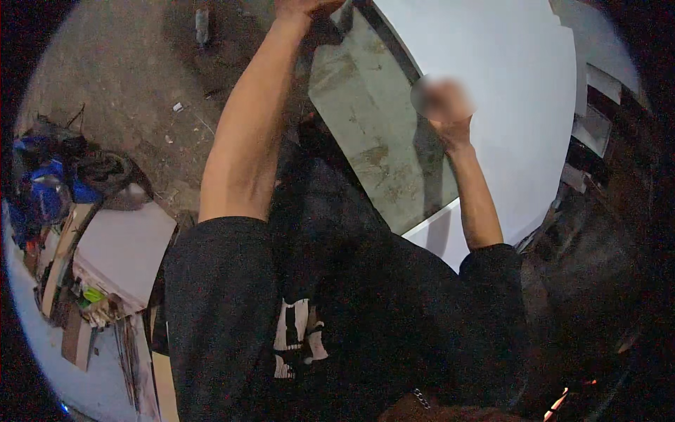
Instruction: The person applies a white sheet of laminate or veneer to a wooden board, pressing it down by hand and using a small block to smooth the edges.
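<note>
My left hand (309, 7) reaches to the upper edge of the view, which cuts off its fingers; something dark lies just beside it. My right hand (453, 116) is at the near-left edge of a large white panel (513, 119). A blurred patch covers its fingers, so what they hold, if anything, is hidden. Between my arms lies a flat grey-green surface (373, 119) with brown smudges. A dark strip (397, 42) runs between it and the white panel, up from my right hand.
At the left, a pale board (126, 239) leans among offcuts and thin strips. Blue bundles (49, 190) and dark cords lie beyond it. A small white scrap (177, 107) is on the brown floor (126, 63). Dark and white pieces (590, 133) stand along the right.
</note>
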Available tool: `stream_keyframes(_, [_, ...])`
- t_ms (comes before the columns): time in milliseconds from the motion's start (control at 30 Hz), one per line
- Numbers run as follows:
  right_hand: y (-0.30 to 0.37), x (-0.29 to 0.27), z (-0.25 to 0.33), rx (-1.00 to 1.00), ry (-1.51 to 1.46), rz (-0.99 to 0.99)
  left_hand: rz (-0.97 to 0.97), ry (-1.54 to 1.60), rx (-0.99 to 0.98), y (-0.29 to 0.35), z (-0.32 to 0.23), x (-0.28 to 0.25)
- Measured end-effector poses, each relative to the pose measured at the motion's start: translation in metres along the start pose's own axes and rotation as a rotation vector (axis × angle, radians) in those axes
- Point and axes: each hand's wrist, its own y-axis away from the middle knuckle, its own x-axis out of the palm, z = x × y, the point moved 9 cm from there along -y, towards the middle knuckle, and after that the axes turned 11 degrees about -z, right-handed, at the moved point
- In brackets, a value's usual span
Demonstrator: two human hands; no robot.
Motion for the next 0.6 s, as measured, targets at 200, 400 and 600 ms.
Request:
stream_keyframes(200, [0.022,-0.009,-0.008,0.042,0.008,-0.061,-0.063,0.035,0.019,0.003,0.000,-0.002])
stream_keyframes(400, [0.016,-0.006,-0.002,0.076,0.043,-0.091,-0.044,0.055,0.006,0.004,-0.002,-0.002])
stream_keyframes(600, [0.055,-0.055,-0.012,0.177,0.113,-0.186,0.046,0.091,0.005,0.003,0.005,0.017])
